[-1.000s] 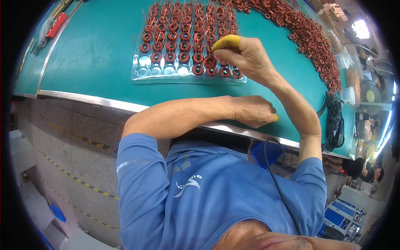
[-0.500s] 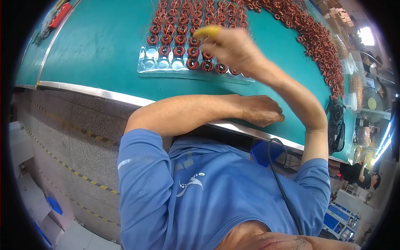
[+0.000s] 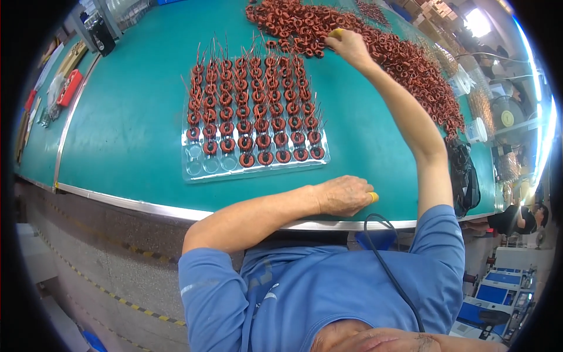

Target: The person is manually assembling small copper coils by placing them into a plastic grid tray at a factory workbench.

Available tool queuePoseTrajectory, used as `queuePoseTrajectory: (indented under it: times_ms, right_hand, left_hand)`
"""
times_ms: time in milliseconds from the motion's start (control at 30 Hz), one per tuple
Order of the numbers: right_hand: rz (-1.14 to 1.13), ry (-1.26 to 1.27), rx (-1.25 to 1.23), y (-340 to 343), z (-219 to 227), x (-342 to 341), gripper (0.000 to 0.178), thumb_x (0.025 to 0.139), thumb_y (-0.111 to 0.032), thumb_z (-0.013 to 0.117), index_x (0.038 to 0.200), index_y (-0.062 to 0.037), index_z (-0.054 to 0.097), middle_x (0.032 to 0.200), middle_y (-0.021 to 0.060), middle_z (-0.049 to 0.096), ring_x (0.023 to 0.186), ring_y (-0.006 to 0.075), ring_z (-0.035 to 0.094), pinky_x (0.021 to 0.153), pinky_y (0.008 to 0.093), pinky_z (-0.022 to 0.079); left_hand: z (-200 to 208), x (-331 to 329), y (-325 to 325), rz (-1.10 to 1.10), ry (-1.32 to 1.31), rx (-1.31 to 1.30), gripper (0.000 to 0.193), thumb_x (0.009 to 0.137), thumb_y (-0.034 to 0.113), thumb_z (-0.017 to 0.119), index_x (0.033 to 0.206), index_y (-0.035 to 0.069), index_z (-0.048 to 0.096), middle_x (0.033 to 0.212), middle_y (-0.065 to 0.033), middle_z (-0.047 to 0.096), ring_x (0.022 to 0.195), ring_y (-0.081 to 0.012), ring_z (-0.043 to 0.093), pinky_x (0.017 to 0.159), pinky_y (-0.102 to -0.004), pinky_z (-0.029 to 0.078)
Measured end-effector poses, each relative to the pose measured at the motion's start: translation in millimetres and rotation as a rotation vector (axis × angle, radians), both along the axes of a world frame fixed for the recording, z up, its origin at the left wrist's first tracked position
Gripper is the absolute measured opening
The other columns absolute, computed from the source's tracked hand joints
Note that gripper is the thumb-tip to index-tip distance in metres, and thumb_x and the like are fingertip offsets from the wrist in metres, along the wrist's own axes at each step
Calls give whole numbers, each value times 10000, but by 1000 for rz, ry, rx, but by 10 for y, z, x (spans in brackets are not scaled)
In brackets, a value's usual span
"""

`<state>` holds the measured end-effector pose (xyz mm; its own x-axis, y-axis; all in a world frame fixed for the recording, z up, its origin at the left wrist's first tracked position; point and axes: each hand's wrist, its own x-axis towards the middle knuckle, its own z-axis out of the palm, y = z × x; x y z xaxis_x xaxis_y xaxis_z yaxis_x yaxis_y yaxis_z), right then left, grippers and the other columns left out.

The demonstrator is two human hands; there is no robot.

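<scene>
My right hand [image 3: 350,48] reaches to the near edge of a large heap of copper-wound ring coils [image 3: 387,56]. A yellow finger cot covers one fingertip, and the fingers are bent together over the coils; whatever lies between them is hidden. My left hand [image 3: 345,196] rests on the table near its front edge, fingers curled in, with a yellow cot at the tip; its palm side is out of sight. Between the hands and to the left lies a clear plastic tray [image 3: 258,170] with rows of coils standing in round pockets, wire leads upward. Several pockets at its front-left corner hold none.
The green table [image 3: 129,117] has a metal front edge. A red bin [image 3: 70,88] stands at the far left, and a dark bottle-like object [image 3: 99,35] at the back. Black straps [image 3: 463,179] lie on the right, with a white tub [image 3: 476,130] beyond. A cable hangs over my front.
My right hand has gone from above the tray to the coil heap, away and to the right. The view has shifted, so the tray sits lower. My left hand stays by the table edge.
</scene>
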<state>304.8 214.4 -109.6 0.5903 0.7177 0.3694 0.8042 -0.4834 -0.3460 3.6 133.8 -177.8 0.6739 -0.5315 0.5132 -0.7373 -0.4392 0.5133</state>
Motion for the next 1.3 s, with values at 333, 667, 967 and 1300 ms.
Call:
queuePoseTrajectory:
  times_ms: [333, 667, 967, 1300]
  right_hand:
    - [45, -187, 66, 380, -110, 155, 246, 867, -281, 629, 958, -67, 709, 820, 158, 685, 778, 316, 670, 744, 429, 534]
    - [82, 374, 499, -588, 417, -329, 273, 898, -257, 641, 1010, -14, 694, 703, 18, 665, 618, 64, 598, 567, 212, 476]
    - [400, 517, 542, -954, 641, -1382, 182, 905, -146, 640, 1011, -6, 689, 816, 42, 681, 706, 93, 622, 633, 236, 511]
    - [338, 338, 440, -1071, 614, -1465, 205, 876, -180, 669, 1007, -26, 699, 814, 74, 681, 714, 138, 640, 634, 279, 512]
  left_hand:
    - [40, 7, 43, -5, 62, 6, 196, 802, 56, 554, 985, 8, 601, 828, -111, 585, 816, -280, 602, 715, -390, 515]
    - [473, 55, 313, 266, 310, -607, 232, 949, 193, 549, 990, -21, 629, 838, -104, 658, 668, -144, 628, 596, -296, 501]
    - [722, 285, 871, 31, 621, -1508, 507, 1018, 414, 362, 1269, -18, 444, 888, -147, 608, 695, -189, 611, 611, -296, 508]
    - [736, 268, 976, 114, 528, -1411, 221, 999, 202, 466, 1113, 26, 535, 852, -74, 603, 708, -170, 592, 629, -290, 496]
